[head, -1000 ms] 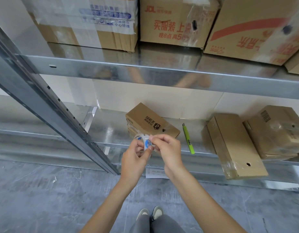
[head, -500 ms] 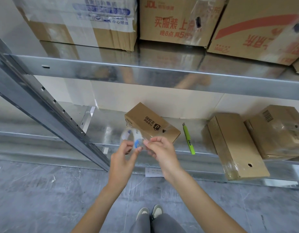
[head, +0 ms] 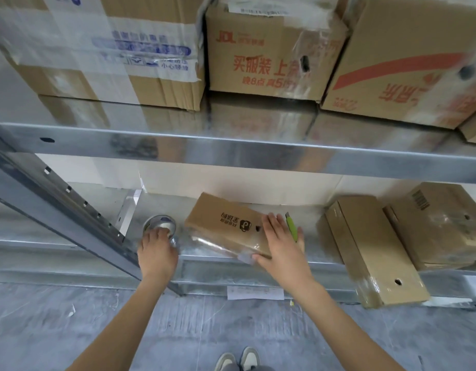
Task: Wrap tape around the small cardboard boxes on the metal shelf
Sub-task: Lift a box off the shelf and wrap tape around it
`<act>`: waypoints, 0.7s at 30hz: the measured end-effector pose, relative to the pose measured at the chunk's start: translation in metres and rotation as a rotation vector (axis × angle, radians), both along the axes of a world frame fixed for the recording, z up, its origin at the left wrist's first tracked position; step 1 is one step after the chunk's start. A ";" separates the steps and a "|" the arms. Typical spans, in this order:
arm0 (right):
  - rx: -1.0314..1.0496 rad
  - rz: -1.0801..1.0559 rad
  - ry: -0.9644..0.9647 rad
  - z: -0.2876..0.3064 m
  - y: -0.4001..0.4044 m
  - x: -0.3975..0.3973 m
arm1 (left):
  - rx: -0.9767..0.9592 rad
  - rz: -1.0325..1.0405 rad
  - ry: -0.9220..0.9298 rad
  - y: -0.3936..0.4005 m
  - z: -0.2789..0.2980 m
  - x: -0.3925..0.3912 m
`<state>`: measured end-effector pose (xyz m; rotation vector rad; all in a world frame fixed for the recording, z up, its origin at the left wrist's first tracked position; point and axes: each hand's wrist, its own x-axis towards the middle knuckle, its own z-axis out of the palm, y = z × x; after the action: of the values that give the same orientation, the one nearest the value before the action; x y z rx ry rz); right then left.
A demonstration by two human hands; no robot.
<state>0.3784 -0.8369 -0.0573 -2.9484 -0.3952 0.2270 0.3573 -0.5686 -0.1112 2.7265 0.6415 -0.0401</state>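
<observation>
While the person faces the metal shelf (head: 258, 259), the left hand (head: 157, 253) sits at the far left of the action, its fingers (head: 153, 235) curled over a roll of clear tape (head: 159, 226) that rests on the shelf surface, close beside the slanted metal upright (head: 57, 207). Just right of those fingers, a strip of clear tape (head: 220, 243) stretches across the near side of a small cardboard box (head: 226, 220) printed with a dark logo. Further right, the right hand (head: 281, 243) lies flat on that box's right end, fingers (head: 271, 223) straight and spread, pressing down, with the thumb at the box's near corner where the tape ends. Touching the far side of that hand, a green utility knife (head: 291, 227) lies on the shelf. Well to the right of both hands, a long taped box (head: 370, 253) juts over the shelf edge, and beyond it sits a squarer taped box (head: 440, 226). Above, larger cartons (head: 261, 52) line the upper shelf. Below, grey floor (head: 44, 330) and the person's shoes (head: 238, 358) show.
</observation>
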 end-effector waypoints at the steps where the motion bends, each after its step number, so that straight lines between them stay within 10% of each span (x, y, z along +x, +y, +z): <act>1: 0.014 0.044 0.032 0.000 -0.007 0.006 | -0.032 -0.003 -0.083 -0.008 0.006 -0.001; 5: 0.025 0.130 0.065 -0.001 -0.017 0.020 | -0.170 -0.347 -0.498 -0.047 0.037 -0.004; 9: 0.013 0.139 0.069 -0.004 -0.012 0.017 | 0.048 -0.669 -0.318 -0.061 0.046 0.010; 21: -0.093 0.042 0.027 0.003 0.034 0.012 | 0.155 -0.646 -0.170 -0.070 0.044 0.011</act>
<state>0.3908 -0.8025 -0.0547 -3.0268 -0.4554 0.2974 0.3686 -0.6384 -0.0668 2.9215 -0.3078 0.0886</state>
